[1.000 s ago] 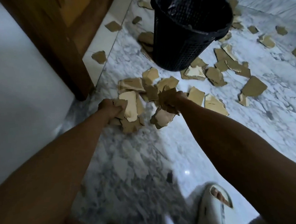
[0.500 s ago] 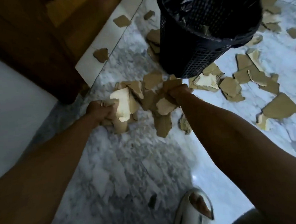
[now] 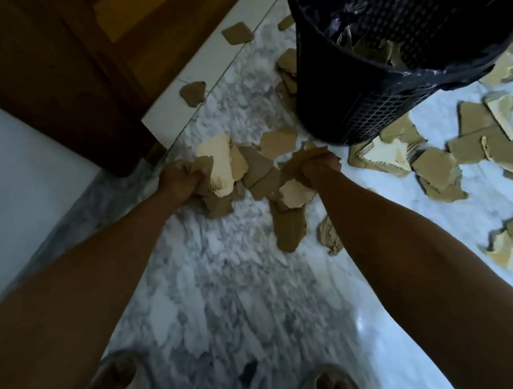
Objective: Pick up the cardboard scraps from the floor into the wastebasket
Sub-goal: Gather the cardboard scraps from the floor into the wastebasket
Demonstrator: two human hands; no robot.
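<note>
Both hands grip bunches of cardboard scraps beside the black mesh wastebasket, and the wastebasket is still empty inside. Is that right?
Not quite. The head view shows the wastebasket already holds scraps inside its liner. The rest stands: the left hand and right hand each grip bunches of cardboard scraps beside it.

Ahead and to the right of my right hand (image 3: 319, 168), the black mesh wastebasket (image 3: 343, 105) stands close, its wall blocking a straight push forward; its open mouth, lined with a plastic bag (image 3: 412, 4), faces up and toward me. To the left of my left hand (image 3: 177, 176), a wooden door frame (image 3: 72, 94) and a white wall (image 3: 22, 166) close that side. Behind both hands the marble floor (image 3: 225, 286) lies bare between my forearms. Right of the right hand, cardboard scraps (image 3: 433, 165) litter the floor.
</note>
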